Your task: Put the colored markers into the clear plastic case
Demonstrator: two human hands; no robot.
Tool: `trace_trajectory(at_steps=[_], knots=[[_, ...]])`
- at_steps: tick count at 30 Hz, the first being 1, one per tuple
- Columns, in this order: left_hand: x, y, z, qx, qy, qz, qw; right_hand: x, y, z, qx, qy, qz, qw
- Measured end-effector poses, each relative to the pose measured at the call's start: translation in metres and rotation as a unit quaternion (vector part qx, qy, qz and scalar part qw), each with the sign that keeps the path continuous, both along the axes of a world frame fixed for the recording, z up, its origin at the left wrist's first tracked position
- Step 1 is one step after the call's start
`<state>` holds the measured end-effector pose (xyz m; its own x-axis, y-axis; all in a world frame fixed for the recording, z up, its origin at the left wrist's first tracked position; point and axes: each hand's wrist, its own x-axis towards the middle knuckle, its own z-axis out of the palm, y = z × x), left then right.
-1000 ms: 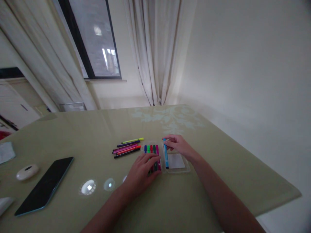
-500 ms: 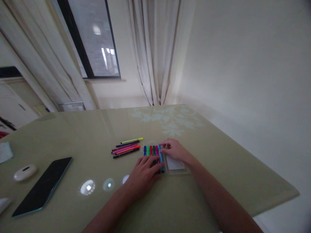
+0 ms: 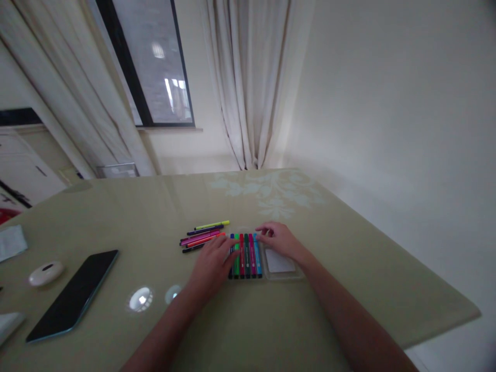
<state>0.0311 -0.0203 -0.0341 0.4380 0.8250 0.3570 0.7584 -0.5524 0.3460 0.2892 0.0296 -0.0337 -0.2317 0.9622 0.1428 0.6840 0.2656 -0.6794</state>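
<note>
A clear plastic case [image 3: 284, 277] lies unfolded on the table. Blue, green, red, dark green, magenta and light-blue markers stand side by side in its left half, the light-blue marker [image 3: 258, 261] being rightmost. Over the left edge of that row, my left hand [image 3: 213, 258] is open, its fingers beside the loose markers [image 3: 201, 238] and partly covering them. My right hand [image 3: 281, 240] is at the case's upper middle, thumb by the top of the light-blue marker. Its thumb and forefinger are apart, with nothing visible between them.
The case's right half holds a white card [image 3: 279, 261]. To the left on the table [image 3: 155, 206] lie a dark tablet [image 3: 73, 297], a white oval object [image 3: 45, 274] and a pale folded sheet [image 3: 11, 242]. A wall [image 3: 387, 129] rises along the right side.
My left hand has moved left off the marker row toward the loose markers, uncovering most of the row. My right hand has stayed by the light-blue marker's top.
</note>
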Motion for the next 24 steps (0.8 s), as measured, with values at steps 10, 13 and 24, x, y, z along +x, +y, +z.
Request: trace_trajectory(at_steps=[10, 13, 24], knots=[[-0.046, 0.024, -0.001, -0.043, 0.122, 0.187, 0.974, -0.004, -0.001, 0.006, 0.044, 0.038, -0.032, 0.998], [-0.041, 0.025, 0.001, -0.028, 0.077, 0.187, 0.979, -0.007, -0.003, 0.007, 0.054, 0.066, -0.037, 0.996], [0.018, -0.008, 0.001, -0.126, -0.212, 0.004, 0.969, -0.047, -0.025, 0.018, -0.060, 0.328, 0.029, 0.942]])
